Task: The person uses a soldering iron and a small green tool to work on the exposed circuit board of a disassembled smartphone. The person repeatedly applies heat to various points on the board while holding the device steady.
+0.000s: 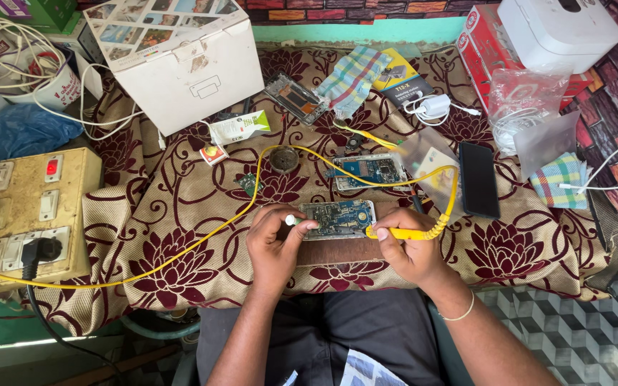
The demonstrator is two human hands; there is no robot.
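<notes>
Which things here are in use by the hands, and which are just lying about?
In use:
- opened phone
- yellow soldering iron, in right hand
- small white piece, in left hand

Lying about:
- second opened phone
- black phone
- white box
- checked cloth
- white charger

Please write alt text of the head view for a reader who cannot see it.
The right hand holds a yellow soldering iron to an opened phone; the left hand steadies it on a floral cloth.

Two bare forearms, no sleeves showing, left hand (275,246) without rings or watch, right hand (408,251) with a thin pale bangle (459,312) at the wrist, dark grey trousers (366,325) over the lap
</notes>
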